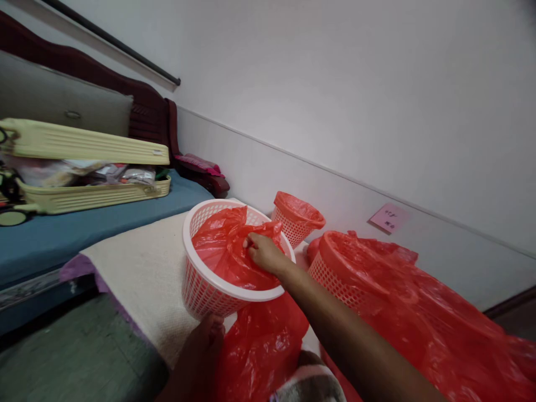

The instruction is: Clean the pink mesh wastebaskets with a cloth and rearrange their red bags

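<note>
Two baskets already have red bags [368, 254] over their rims: a small basket [288, 224] beyond the right hand [263, 252], a larger basket [334, 279] beside its forearm. The white basket [199, 287] under that hand is part done: its liner [218, 235] lies bunched inside, not yet over the rim. The right hand pinches the liner; the left hand [212, 330] is low by the base, its grip impossible to tell.

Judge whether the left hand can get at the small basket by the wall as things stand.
Probably not directly: the white basket and right hand lie between the left hand and the small basket.
</note>
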A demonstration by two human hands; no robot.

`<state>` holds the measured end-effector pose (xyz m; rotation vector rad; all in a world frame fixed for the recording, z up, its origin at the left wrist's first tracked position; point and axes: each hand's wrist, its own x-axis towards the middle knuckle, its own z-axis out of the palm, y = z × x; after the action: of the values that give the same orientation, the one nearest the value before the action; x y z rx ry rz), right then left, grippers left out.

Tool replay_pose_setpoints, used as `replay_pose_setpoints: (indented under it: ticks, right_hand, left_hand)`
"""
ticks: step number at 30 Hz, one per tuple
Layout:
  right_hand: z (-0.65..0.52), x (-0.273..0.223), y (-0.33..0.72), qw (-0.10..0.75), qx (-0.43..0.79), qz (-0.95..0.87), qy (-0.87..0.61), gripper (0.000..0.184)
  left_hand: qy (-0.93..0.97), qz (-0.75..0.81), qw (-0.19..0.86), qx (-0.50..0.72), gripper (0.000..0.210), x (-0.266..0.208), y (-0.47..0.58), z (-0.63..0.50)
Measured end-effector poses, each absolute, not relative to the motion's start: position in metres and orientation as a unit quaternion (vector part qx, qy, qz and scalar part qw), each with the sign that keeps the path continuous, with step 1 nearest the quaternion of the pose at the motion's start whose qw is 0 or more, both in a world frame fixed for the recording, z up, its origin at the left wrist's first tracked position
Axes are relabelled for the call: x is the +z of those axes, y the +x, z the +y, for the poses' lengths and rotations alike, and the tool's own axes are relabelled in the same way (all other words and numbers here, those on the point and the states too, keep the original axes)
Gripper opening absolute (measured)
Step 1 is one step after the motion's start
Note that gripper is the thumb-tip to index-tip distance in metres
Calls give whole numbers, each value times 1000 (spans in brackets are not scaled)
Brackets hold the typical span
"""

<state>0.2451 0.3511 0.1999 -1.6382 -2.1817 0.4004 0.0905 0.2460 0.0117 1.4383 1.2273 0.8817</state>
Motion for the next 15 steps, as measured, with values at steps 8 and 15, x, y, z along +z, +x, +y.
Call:
replay_pose_setpoints:
  ticks: [8,15]
  right_hand:
    - [342,205,238,44,208,-828,-519,63]
    - [352,202,235,-27,291,-834,-468,23]
  left_hand:
    - [575,501,529,372,18,12,91,245]
    - [592,500,509,374,21,8,92,248]
